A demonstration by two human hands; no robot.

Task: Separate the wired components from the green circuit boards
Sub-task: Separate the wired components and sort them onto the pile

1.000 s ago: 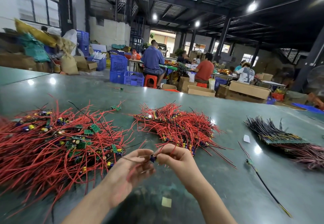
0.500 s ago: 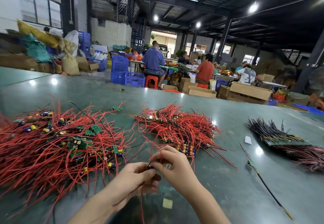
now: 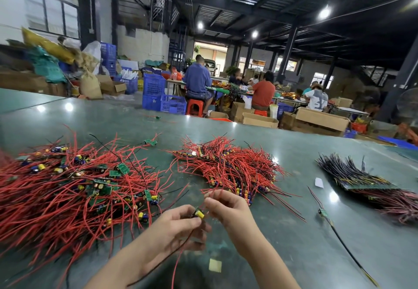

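Both hands meet over the near edge of the green table (image 3: 294, 152); the left hand (image 3: 174, 227) pinches a small piece topped with a yellow capacitor (image 3: 200, 214) between thumb and fingertips, and red and dark wires trail down from it toward the near edge; the right hand (image 3: 226, 207) has its fingers curled and closed on red wire just beside that capacitor, though exactly where its fingertips grip is hard to make out.

To the left, reaching the table's left edge, lies a large tangle of red wires (image 3: 56, 196) with green circuit boards (image 3: 123, 168) and yellow and blue capacitors mixed through it; one loose board (image 3: 150, 142) sits apart at the far side of that tangle. In the middle of the table, just beyond the hands, sits a second red-wire heap (image 3: 228, 168) with components along its near fringe. Toward the right edge rests a bundle of dark wires (image 3: 348, 171) fanned out above a green strip, merging into more red wires; between it and the hands a single board with a long dark lead (image 3: 334, 232) lies on its own, with a small white scrap (image 3: 318, 182) near it. A pale square scrap (image 3: 214, 265) lies near the table's near edge between the forearms.

Beyond the table, people sit at benches among blue crates (image 3: 162, 98) and cardboard boxes (image 3: 260, 120).
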